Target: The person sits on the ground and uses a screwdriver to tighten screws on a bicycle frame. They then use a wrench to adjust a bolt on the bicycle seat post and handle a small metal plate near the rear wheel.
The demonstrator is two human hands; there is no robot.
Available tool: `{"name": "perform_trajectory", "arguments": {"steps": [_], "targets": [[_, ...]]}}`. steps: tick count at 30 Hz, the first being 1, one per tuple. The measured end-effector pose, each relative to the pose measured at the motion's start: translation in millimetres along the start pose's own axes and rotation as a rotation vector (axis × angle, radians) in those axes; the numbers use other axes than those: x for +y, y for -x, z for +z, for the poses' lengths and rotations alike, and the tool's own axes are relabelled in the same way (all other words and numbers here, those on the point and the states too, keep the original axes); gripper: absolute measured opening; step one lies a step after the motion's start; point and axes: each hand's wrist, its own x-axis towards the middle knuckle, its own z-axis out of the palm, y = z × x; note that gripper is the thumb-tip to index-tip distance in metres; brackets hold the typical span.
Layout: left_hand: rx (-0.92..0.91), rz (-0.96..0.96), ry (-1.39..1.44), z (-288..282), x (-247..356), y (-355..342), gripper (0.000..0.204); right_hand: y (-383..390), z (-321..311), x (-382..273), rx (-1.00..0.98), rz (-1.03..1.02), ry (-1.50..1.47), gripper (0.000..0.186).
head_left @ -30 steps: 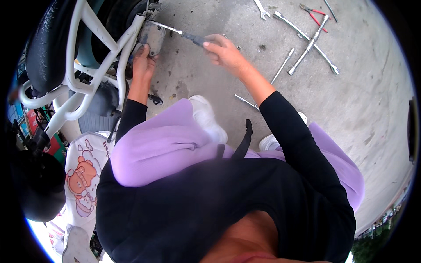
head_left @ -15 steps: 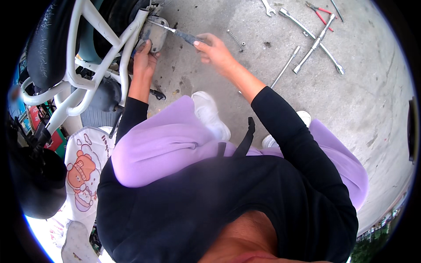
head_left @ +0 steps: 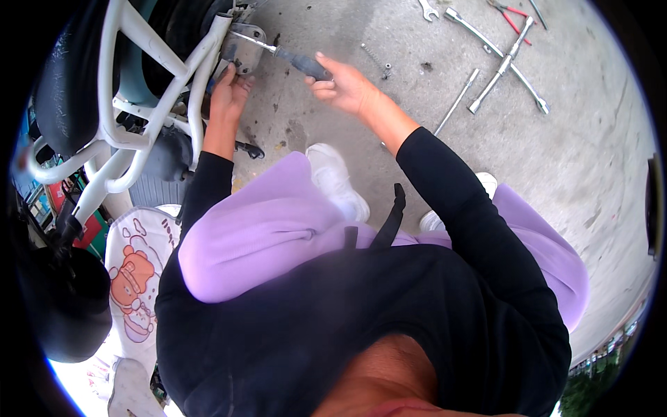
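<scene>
My right hand (head_left: 345, 85) is closed around the butt end of a screwdriver (head_left: 300, 61) with a dark grey handle. Its metal shaft points left, and the tip lies against a grey metal plate (head_left: 246, 52) at the rear of a white-framed vehicle. My left hand (head_left: 231, 96) grips the lower edge of that plate, with the thumb up and the fingers curled by the edge. Part of its grip is hidden by the white tubular frame (head_left: 203, 76) beside it.
On the concrete to the right lie a cross wheel wrench (head_left: 501, 66), red-handled pliers (head_left: 515, 22), a metal rod (head_left: 458, 101), an open-ended wrench (head_left: 428, 10) and a spring (head_left: 372, 55). A black seat (head_left: 69, 83) and a cartoon-print cover (head_left: 135, 278) are at the left.
My right hand has slid back along the screwdriver handle, showing more of it. The left hand stays at the plate, its fingers shifted slightly.
</scene>
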Motion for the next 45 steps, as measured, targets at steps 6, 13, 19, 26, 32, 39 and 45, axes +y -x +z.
{"name": "perform_trajectory", "arguments": {"steps": [6,13,19,26,32,39,45], "targets": [[-0.059,-0.122,0.248,33,-7,26,0.045,-2,14,26,0.408,-1.042,1.368,0.038],[-0.282,-0.268,0.068,77,-26,55,0.039,4,26,42,0.616,-1.036,1.444,0.031],[-0.243,-0.081,-0.261,91,-33,52,0.019,9,7,10,0.102,-0.039,0.018,0.03],[-0.243,-0.131,-0.279,95,-29,52,0.024,1,-1,3,0.037,0.124,-0.246,0.024],[-0.248,-0.165,-0.26,96,-30,48,0.025,-5,-9,5,0.027,0.073,-0.203,0.037],[-0.267,-0.139,-0.243,94,-33,39,0.026,14,-27,-4,0.312,-0.079,0.295,0.059],[-0.364,-0.129,-0.165,87,-36,30,0.031,32,-24,-25,0.469,-0.166,0.725,0.064]]}}
